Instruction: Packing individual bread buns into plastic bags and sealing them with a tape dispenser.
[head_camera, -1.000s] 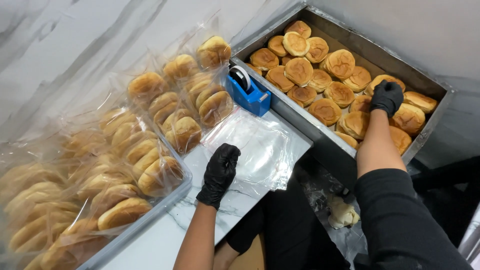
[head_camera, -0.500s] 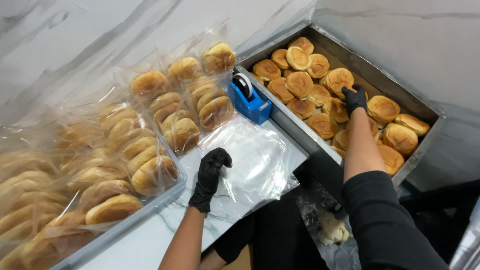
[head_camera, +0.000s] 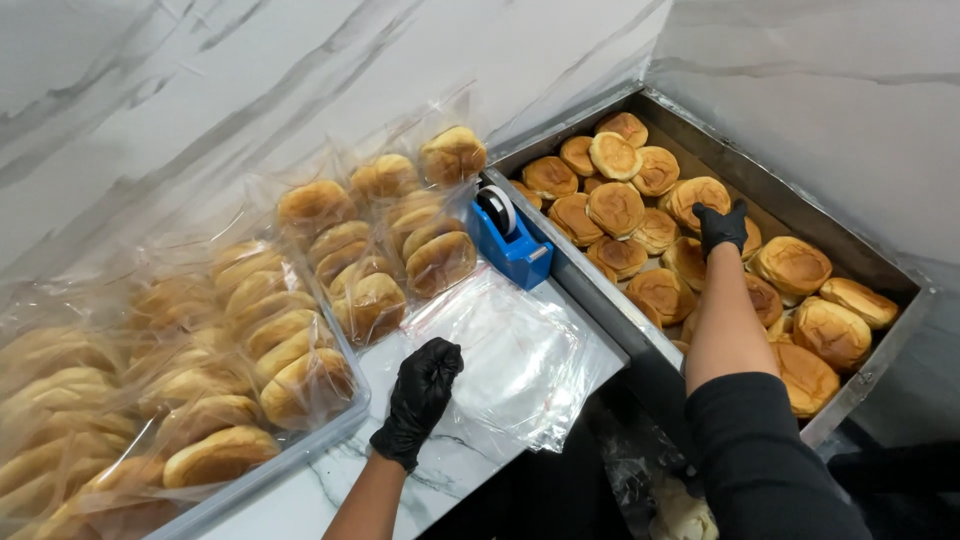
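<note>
Reaching across the metal tray (head_camera: 872, 352) of loose buns, the right hand (head_camera: 722, 227) in its black glove rests fingers-down on a golden bun (head_camera: 697, 192) near the middle of the tray. The fingers curl over the bun's near edge, but whether they have closed around it or only lie on it cannot be told from this angle. The forearm is bare from the glove up to a black sleeve (head_camera: 762, 462).

The left hand (head_camera: 423, 389), also gloved in black, is bent into a loose fist and presses on the near left edge of a stack of clear plastic bags (head_camera: 520, 360). The stack lies flat on the white marbled counter (head_camera: 300, 500), between the two trays.

A blue tape dispenser (head_camera: 510, 240) with a white roll stands just behind the bags, touching the rim of the metal tray. To the left, a second tray (head_camera: 330, 425) holds rows of buns already wrapped in clear bags (head_camera: 300, 330), packed closely and leaning against one another up to the marbled wall (head_camera: 250, 90). Below the counter edge, near the sleeve, hangs a crumpled clear bag (head_camera: 650, 470) with something pale inside, too dim to make out.
</note>
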